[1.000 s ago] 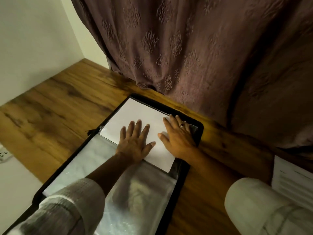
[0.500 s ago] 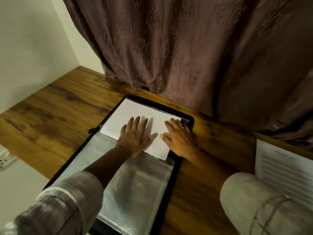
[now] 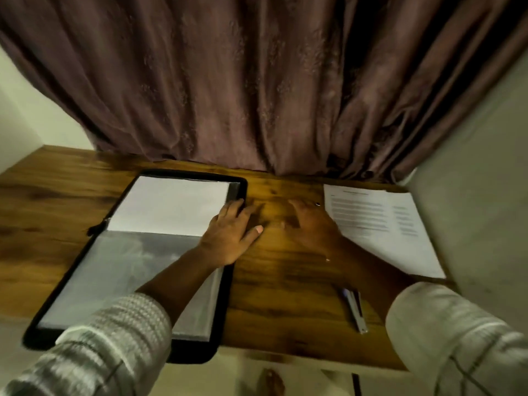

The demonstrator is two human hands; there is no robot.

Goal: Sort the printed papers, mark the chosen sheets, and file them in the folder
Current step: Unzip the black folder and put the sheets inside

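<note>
One big curtain (image 3: pixel 257 81): purple-brown, hangs in folds behind the table.
Table (image 3: pixel 285 281): brown wood, holds all the things.
Folder (image 3: pixel 242 187): black, lies open and flat on the left part of the table.
Clear pocket (image 3: pixel 120 270): shiny plastic, fills the near half of the folder.
Printed papers (image 3: pixel 380 224): white with lines of blurry text, lie flat on the right side of the table, well apart from the folder.
White sheet (image 3: pixel 168 207): blank side up, lies in the far half of the folder, its near edge touching the clear pocket.
Left hand (image 3: pixel 228 235): lies flat on the right edge of the folder, by the near right corner of the white sheet. Its fingers are straight and reach over the black rim. The thumb sticks out over the wood. It grabs nothing.
Right hand (image 3: pixel 308 224): blurry, fingers spread out, over the bare wood between the folder and the printed papers. It holds nothing.
Pen (image 3: pixel 354 310): lies on the wood near the front edge, beside the right arm. No hand touches it.
Ring (image 3: pixel 317 204): small and dark, on a finger of the right hand.
</note>
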